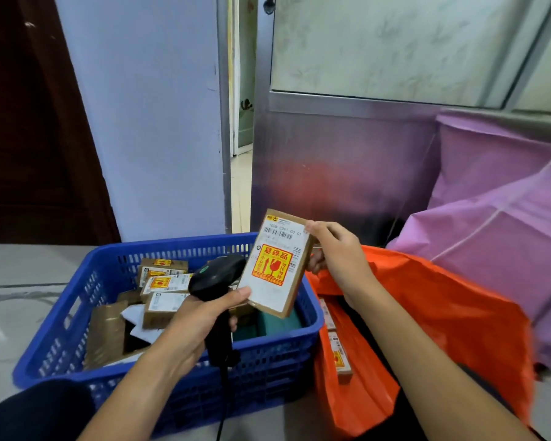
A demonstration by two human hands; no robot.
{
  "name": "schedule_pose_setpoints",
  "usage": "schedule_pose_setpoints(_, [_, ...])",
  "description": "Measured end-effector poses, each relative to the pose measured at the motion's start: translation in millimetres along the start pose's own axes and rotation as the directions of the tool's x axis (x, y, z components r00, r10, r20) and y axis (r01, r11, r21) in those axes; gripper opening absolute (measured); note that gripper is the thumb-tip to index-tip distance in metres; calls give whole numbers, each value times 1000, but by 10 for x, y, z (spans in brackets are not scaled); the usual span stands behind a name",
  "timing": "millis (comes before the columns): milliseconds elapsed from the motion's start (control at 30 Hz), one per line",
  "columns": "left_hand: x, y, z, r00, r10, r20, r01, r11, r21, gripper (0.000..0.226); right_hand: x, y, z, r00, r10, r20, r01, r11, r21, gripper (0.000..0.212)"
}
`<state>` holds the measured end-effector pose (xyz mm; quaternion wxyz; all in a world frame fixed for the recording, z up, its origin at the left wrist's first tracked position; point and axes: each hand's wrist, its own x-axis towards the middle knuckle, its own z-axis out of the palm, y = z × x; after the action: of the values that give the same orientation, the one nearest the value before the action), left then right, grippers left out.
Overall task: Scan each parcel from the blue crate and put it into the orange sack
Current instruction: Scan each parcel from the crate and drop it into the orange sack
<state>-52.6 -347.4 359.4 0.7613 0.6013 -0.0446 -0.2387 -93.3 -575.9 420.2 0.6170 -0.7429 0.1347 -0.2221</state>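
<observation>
Cardboard-brown and flat, the parcel [275, 262] in the head view is held up over the far right corner of the blue crate [268, 361], its long axis close to upright with the top leaning a little to the right, its white label and red-and-yellow fragile sticker facing me. My right hand [334, 249] pinches its upper right edge, thumb on the label corner and fingers curled behind. My left hand [201, 316] is wrapped round the handle of the black scanner [217, 275], with the thumb reaching out to touch the parcel's lower left corner. The scanner's head sits just beside the parcel's left edge; I cannot tell whether its window is aimed at the barcode. The orange sack [442, 313] gapes open to the right and below, right under my right forearm, so I judge the right hand is the nearer one for the drop. Other parcels [164, 281] lie in the crate, and a few [339, 361] show inside the sack. Crate and sack stand touching on a pale, glossy tiled floor [13, 297], with a purple sack [490, 218] behind, a metal door panel [331, 154] and a lilac wall [140, 122].
</observation>
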Motion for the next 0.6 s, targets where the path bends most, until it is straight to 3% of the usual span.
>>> schedule_pose_setpoints(100, [-61, 3, -24, 1000, 23, 11, -23, 999, 46, 35, 6, -34, 60, 999, 25, 26, -26, 999, 27, 31])
schedule_pose_setpoints(233, [-69, -25, -64, 998, 35, -44, -34, 999, 31, 36, -16, -3, 167, 986, 66, 153, -55, 996, -73, 38])
schedule_pose_setpoints(400, [-48, -42, -122, 995, 51, -85, -50, 999, 20, 36, -45, 85, 296, 958, 91, 270, -56, 989, -134, 31])
schedule_pose_setpoints(600, [-85, -13, -104, 996, 64, -66, -64, 998, 6, 44, -128, 199, 410, 905, 133, 404, -144, 990, -4, 47])
